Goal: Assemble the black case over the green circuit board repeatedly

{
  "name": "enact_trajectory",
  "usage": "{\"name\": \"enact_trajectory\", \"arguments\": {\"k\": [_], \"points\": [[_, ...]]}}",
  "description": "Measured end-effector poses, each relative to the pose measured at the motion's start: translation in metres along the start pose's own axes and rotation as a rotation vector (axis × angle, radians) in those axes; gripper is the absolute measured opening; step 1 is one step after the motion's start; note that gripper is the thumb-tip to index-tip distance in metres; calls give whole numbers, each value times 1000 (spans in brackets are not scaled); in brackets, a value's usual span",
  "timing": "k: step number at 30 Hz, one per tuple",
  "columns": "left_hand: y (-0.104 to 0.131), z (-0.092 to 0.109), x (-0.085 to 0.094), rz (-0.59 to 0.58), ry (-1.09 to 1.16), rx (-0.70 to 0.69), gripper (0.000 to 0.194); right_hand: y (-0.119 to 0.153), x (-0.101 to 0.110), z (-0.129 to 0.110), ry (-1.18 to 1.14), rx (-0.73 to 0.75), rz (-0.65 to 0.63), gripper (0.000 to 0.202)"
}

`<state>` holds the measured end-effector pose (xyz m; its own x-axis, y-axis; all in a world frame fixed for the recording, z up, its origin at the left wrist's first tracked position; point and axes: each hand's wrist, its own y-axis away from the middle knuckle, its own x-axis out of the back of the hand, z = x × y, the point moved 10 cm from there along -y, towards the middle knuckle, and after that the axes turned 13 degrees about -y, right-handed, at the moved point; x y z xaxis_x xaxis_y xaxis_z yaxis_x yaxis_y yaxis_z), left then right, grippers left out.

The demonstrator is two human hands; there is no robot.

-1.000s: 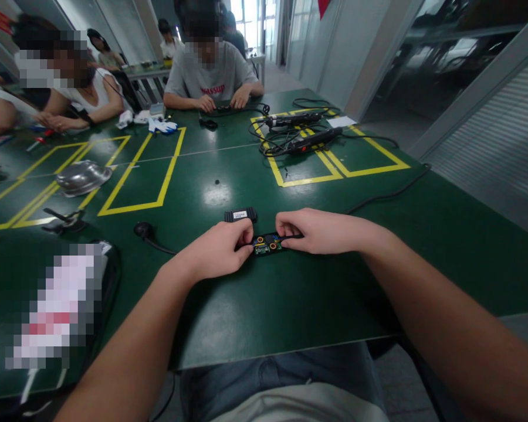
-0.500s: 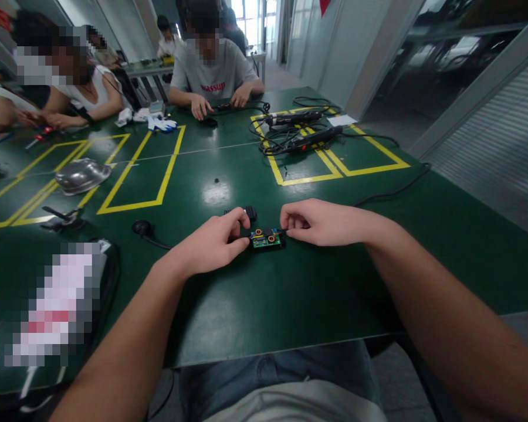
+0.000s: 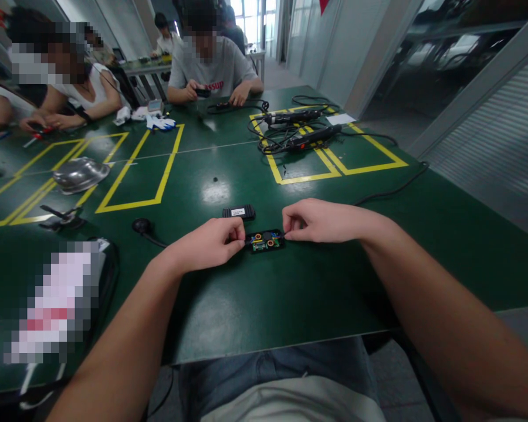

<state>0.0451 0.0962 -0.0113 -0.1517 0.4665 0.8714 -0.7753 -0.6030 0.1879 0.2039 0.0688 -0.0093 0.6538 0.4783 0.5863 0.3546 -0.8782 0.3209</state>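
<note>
A green circuit board (image 3: 264, 240) with copper-coloured coils lies in a black case half (image 3: 268, 250) on the green table. At its left end my left hand (image 3: 222, 241) is closed, fingertips pinching the black cable there. My right hand (image 3: 310, 221) pinches the black cable at the right end. Just behind the board rests a black ribbed cover (image 3: 239, 212) with a white label. A black plug (image 3: 142, 227) sits to the left, its cable running toward my left hand.
Black corded tools (image 3: 314, 138) lie within yellow tape at the back right. At the left are a metal bowl (image 3: 81, 174), a dark clamp-like item (image 3: 62, 218) and a blurred-out white object (image 3: 55, 299). Gloves (image 3: 159, 122) and people at work are farther back.
The board now sits down inside the black case half. My left hand has drawn slightly left, its fingers closer together, uncovering the ribbed cover. The person opposite has raised a dark piece.
</note>
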Motion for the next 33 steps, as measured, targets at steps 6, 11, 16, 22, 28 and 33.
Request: {"name": "enact_trajectory", "arguments": {"k": [6, 11, 16, 22, 28, 33], "points": [[0, -3, 5, 12, -58, 56, 13, -4, 0, 3, -18, 2, -17, 11], [-1, -4, 6, 27, -53, 62, 14, -6, 1, 8, -24, -23, -10, 11], [-1, 4, 13, 153, -206, -24, 11, -5, -1, 7, -41, 3, -27, 13], [-1, 3, 28, 443, -309, 1, 27, -4, -7, 4, -17, 7, -47, 6], [-9, -9, 19, 365, -380, 108, 45, -2, -7, -1, -10, 39, -34, 27], [2, 32, 21, 423, -206, -167, 41, 0, -11, 2, 16, 24, -44, 54]]}}
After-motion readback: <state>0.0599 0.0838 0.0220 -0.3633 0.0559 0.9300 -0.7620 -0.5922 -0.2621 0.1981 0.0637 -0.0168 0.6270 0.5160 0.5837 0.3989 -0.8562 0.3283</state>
